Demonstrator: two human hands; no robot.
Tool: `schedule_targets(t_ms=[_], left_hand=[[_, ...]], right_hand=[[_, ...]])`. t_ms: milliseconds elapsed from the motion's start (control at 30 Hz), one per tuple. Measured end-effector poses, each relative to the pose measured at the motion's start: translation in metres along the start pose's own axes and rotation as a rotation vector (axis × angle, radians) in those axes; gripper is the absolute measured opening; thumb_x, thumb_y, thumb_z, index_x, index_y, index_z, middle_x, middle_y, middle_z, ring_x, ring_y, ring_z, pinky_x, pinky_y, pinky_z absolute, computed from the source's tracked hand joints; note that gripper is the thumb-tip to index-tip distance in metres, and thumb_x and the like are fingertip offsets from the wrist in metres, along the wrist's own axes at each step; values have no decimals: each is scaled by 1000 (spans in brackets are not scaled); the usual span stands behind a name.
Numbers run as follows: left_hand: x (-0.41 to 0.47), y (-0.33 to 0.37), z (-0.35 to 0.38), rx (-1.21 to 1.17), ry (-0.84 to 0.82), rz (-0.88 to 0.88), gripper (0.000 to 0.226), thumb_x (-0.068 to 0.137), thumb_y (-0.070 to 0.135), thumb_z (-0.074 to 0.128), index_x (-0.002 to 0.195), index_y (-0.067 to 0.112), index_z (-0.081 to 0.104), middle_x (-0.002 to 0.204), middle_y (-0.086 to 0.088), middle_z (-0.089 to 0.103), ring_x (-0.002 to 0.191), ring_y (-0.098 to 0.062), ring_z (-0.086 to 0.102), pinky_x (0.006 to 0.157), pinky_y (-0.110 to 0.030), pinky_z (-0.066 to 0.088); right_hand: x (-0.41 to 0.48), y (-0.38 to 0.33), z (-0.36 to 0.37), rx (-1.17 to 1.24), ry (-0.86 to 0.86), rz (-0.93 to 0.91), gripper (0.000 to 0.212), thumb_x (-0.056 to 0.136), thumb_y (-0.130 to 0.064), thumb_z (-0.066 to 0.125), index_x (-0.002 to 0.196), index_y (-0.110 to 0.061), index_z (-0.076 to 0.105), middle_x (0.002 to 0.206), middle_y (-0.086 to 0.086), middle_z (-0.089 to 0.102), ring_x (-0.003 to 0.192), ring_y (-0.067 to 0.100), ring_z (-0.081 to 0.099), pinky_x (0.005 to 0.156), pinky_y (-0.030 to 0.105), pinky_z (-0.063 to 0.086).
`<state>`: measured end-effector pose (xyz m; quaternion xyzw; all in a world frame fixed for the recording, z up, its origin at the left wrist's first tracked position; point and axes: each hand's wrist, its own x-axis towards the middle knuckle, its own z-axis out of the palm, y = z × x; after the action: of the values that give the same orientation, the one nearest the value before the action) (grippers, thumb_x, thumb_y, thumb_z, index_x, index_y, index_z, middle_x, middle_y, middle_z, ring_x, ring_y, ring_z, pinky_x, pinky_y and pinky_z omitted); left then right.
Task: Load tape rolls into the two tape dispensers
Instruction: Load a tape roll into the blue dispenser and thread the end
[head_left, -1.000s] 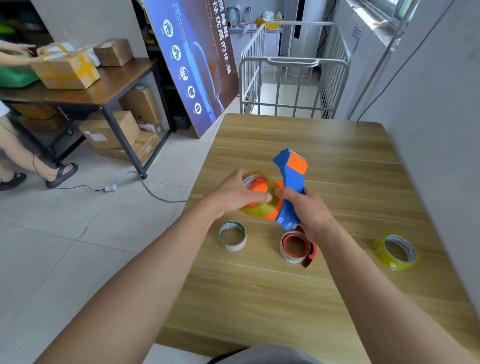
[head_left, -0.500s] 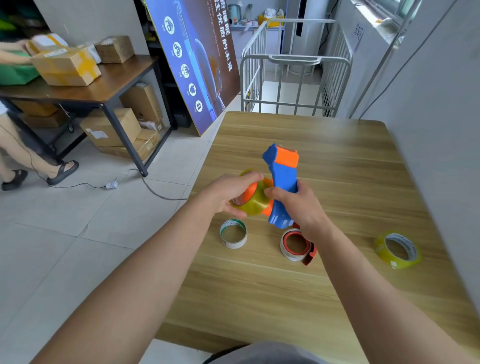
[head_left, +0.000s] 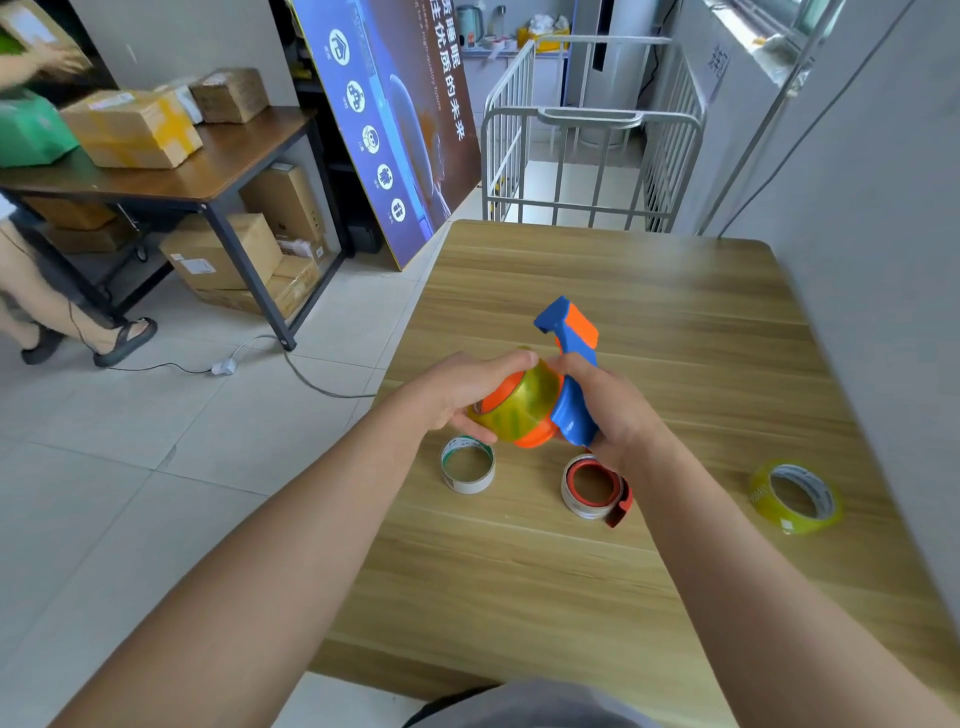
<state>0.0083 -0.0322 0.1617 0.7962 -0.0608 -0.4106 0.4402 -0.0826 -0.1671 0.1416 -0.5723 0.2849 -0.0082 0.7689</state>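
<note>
Above the wooden table I hold a blue and orange tape dispenser. My right hand grips its blue body. My left hand wraps a yellowish clear tape roll that sits on the dispenser's orange hub. On the table below lie a white roll with a green core and a second, red-orange dispenser with a white roll on it. Another yellowish clear roll lies at the right, near the wall.
A grey wall runs along the table's right side. A metal cage cart stands behind the table, a leaning poster board to its left. At the far left, another person stands by a dark table with cardboard boxes.
The dispenser has tilted so the roll's outer face now shows, and my left hand has shifted from the roll's side to wrap around it. Both hands stay above the table.
</note>
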Motion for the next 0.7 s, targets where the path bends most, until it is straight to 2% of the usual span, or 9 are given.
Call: schedule_targets(t_ms=[100,200,333,433,500,567,633,700], left_hand=[[-1,-1,9,2,19,-20,67,72,66,57,114,13,55,113,-13,63,89,-25,69,55,-31,60],[0,-4,9,-47,42,42,72,71,56,64,124,13,42,121,-9,56,98,-23,65,66,-35,61],[-2,-7,2,21,34,177,79,68,33,74,132,28,28,127,-2,45,107,-22,57,79,-42,59],[-4,-8,0,109,-5,287,85,65,16,74,131,36,24,133,-5,39,114,-28,53,92,-48,52],[-3,-9,-2,177,-32,347,90,61,8,74,129,40,24,134,-5,37,114,-29,52,96,-47,49],[-4,-10,-5,49,-136,383,85,60,3,70,128,37,31,130,-3,41,112,-27,53,96,-43,47],[-5,-9,-8,-197,-240,389,68,67,4,66,123,34,42,122,1,47,108,-22,54,92,-40,47],[-2,-9,-9,-364,-218,353,54,78,6,62,123,31,45,113,-2,55,103,-20,56,91,-38,46]], right_hand=[[0,0,9,30,-63,-17,46,66,-34,72,106,-13,64,92,6,74,73,21,71,62,31,54],[0,-2,10,58,-96,-6,42,70,-31,73,106,-11,64,93,7,72,78,22,69,67,33,55],[-1,-2,5,115,-204,-9,26,78,-32,70,98,-15,68,92,5,72,79,21,69,67,31,55],[-2,-1,3,164,-277,-35,45,77,-38,69,112,-10,65,109,11,73,99,25,70,80,36,58],[-4,0,0,198,-327,-61,50,75,-37,67,116,-9,63,111,10,72,101,24,69,81,35,58],[-6,5,-4,237,-388,-89,55,67,-36,74,114,-9,62,107,8,73,98,22,70,80,34,58],[-6,10,-9,239,-433,-137,68,55,-39,85,111,-9,63,107,8,73,97,22,70,86,36,57],[-5,12,-12,206,-451,-178,79,45,-44,90,111,-9,63,105,6,73,98,22,69,92,39,53]])
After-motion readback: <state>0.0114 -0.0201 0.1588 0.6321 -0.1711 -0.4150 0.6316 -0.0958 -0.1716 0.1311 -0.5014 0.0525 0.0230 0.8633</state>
